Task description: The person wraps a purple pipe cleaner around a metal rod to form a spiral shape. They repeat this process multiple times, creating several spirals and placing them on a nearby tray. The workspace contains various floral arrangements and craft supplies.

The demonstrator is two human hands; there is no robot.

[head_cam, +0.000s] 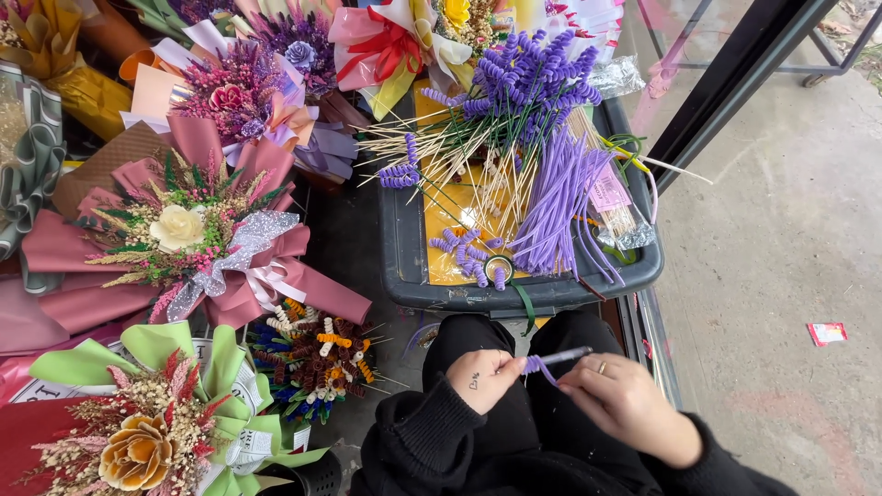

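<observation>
My left hand [482, 377] and my right hand [623, 400] meet over my lap in black sleeves. Between them is a purple pipe cleaner [554, 358], partly wound around a thin stick. My left hand pinches the wound end, and my right hand's fingers grip the stick's other end. Just beyond my knees, a dark grey tray [404, 253] holds loose purple pipe cleaners [560, 207], bare wooden sticks [478, 179] and finished purple spiral stems [528, 78].
Wrapped bouquets crowd the left: a pink one with a cream rose [179, 230], a green one [147, 422], and a pot of small multicoloured spiral stems [312, 354]. A dark metal frame [726, 83] and concrete floor lie right, with a red scrap [827, 332].
</observation>
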